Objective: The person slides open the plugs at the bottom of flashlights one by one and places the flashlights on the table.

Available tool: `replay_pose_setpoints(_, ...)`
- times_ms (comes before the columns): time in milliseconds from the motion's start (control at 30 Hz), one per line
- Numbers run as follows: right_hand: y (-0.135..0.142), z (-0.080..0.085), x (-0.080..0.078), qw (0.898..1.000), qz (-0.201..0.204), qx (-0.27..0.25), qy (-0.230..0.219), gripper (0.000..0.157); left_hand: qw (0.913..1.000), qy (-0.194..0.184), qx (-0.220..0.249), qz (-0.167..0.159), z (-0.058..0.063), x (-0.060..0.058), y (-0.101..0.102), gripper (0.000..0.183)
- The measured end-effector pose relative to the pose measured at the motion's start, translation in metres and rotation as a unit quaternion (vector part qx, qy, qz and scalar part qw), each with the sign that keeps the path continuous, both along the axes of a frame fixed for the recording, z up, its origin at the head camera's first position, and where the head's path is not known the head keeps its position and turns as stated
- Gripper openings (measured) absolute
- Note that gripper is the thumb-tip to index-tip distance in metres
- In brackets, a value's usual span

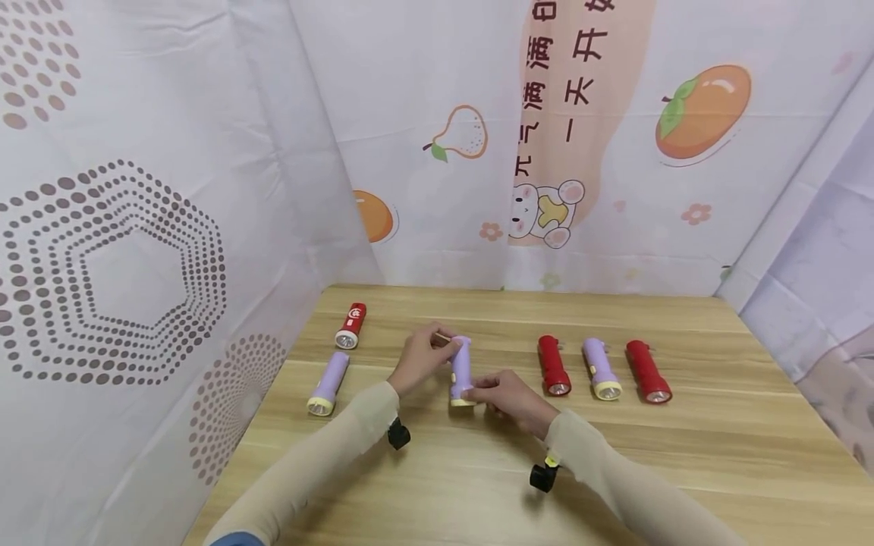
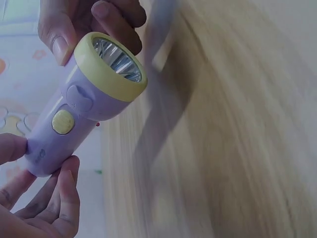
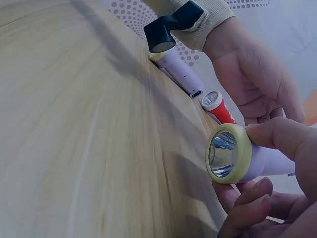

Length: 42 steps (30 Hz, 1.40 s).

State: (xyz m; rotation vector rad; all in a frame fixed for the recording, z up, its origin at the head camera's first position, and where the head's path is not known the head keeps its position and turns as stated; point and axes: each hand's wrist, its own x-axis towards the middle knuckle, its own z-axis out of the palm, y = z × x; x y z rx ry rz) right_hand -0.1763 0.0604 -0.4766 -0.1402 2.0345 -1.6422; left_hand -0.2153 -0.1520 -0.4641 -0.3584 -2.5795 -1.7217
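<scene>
Both hands hold one purple flashlight with a pale yellow head ring, in the middle of the head view. My left hand pinches its tail end between thumb and fingers. At the lamp end, my right hand grips the yellow ring with thumb and fingers. In the left wrist view the flashlight shows its yellow button, and its lens faces toward the table side. The right wrist view has the lens and ring up close, raised over the wooden table.
On the left of the wooden table lie a red flashlight with a white head and another purple flashlight. To the right lie a red flashlight, a purple one and another red one. Printed curtains stand behind.
</scene>
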Motion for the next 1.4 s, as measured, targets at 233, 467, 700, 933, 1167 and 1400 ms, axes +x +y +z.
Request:
replay_pose_setpoints(233, 0.013, 0.000, 0.009, 1.000, 0.009, 0.019, 0.005, 0.046, 0.9998, -0.013, 0.007, -0.011, -0.002, 0.010, 0.008, 0.024)
replay_pose_setpoints(467, 0.024, -0.004, 0.014, 0.999, 0.029, 0.017, 0.009, 0.044, 0.9998, -0.003, -0.002, -0.020, -0.003, 0.018, 0.015, 0.020)
replay_pose_setpoints(700, 0.032, -0.005, 0.019, 0.999, 0.041, 0.019, 0.015, 0.041, 0.9994, 0.001, 0.002, -0.034, -0.004, 0.024, 0.021, 0.019)
replay_pose_setpoints(933, 0.034, -0.008, 0.021, 0.999, 0.042, 0.022, 0.022, 0.041, 0.9991, 0.004, 0.004, -0.042, -0.005, 0.026, 0.023, 0.018)
replay_pose_setpoints(1167, 0.036, -0.009, 0.021, 0.999, 0.039, 0.025, 0.029, 0.043, 0.9991, 0.003, 0.008, -0.041, -0.006, 0.026, 0.025, 0.018)
replay_pose_setpoints(1400, 0.038, -0.009, 0.023, 0.998, 0.030, 0.032, 0.039, 0.049, 0.9988, 0.009, 0.010, -0.047, -0.006, 0.026, 0.026, 0.017)
